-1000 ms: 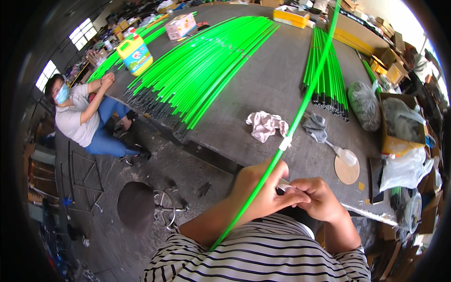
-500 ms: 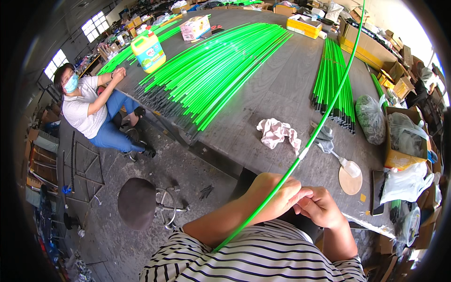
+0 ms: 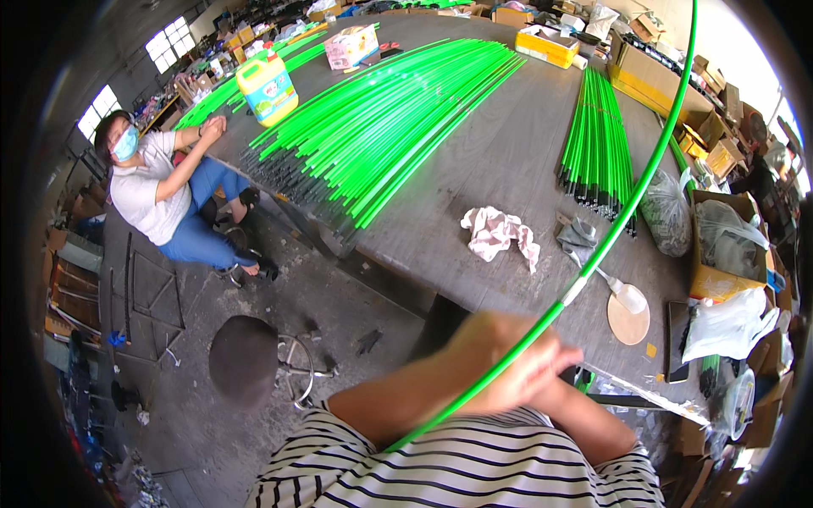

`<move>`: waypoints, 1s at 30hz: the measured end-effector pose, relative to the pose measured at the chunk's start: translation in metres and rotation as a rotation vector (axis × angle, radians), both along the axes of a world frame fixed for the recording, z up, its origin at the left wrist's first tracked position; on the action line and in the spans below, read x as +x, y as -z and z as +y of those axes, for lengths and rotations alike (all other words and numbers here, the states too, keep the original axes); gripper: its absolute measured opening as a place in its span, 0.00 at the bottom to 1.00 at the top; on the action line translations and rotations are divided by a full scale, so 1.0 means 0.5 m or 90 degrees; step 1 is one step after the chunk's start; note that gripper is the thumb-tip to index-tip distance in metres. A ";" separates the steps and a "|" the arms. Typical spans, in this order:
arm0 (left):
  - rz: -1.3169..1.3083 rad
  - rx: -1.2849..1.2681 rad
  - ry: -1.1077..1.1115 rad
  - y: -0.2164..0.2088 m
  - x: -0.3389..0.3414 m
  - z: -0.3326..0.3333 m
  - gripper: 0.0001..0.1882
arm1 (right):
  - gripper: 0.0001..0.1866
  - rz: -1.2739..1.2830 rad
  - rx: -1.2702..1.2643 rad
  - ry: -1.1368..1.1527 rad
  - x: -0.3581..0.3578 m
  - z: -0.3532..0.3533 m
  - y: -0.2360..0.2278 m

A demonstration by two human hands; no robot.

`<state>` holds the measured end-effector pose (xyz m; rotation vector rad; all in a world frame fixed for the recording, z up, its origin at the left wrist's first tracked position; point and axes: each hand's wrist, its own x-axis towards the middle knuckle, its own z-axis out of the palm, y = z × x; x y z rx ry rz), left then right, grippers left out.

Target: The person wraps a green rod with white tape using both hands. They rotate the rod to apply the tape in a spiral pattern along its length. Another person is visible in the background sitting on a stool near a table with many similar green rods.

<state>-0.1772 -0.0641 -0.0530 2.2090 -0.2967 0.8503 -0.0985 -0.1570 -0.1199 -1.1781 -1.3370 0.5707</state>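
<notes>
Beside a grey worktable (image 3: 508, 169) spread with green rods, a long green rod (image 3: 627, 203) arcs over the seated worker's chest; light and whippy, it seems best gripped low, where the left hand (image 3: 500, 364) curls around it; right hand (image 3: 555, 381) blurred, fingers unclear

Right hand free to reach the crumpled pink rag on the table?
Probably not at once: the right hand sits clasped with the left hand around the green rod. The crumpled pink rag lies uncovered on the table beyond.
</notes>
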 end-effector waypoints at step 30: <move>0.303 -0.068 -0.374 0.139 -0.106 0.199 0.07 | 0.27 0.097 -0.144 0.191 0.134 0.101 -0.246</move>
